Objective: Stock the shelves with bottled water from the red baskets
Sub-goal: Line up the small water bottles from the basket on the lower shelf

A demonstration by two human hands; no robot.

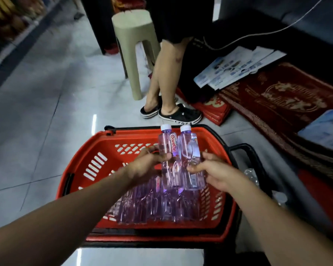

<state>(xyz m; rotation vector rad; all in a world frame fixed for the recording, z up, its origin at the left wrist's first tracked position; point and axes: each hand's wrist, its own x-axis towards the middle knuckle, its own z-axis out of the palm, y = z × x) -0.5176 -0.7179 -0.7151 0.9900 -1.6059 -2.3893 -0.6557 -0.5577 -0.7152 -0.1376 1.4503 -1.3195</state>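
Note:
A red basket [79, 169] with black handles sits on the tiled floor in front of me. Several purple-tinted water bottles [142, 204] lie in it. Above the basket my left hand [148, 166] grips one upright bottle [168, 150] with a white cap. My right hand [213, 171] grips a second upright bottle [189, 148] right beside the first. The two held bottles touch each other.
A person's legs in black clogs [179, 114] stand just beyond the basket. A beige plastic stool [133, 35] is behind them. A red mat [286, 104] and leaflets [236, 68] lie at right. A shelf [6, 25] runs along the far left.

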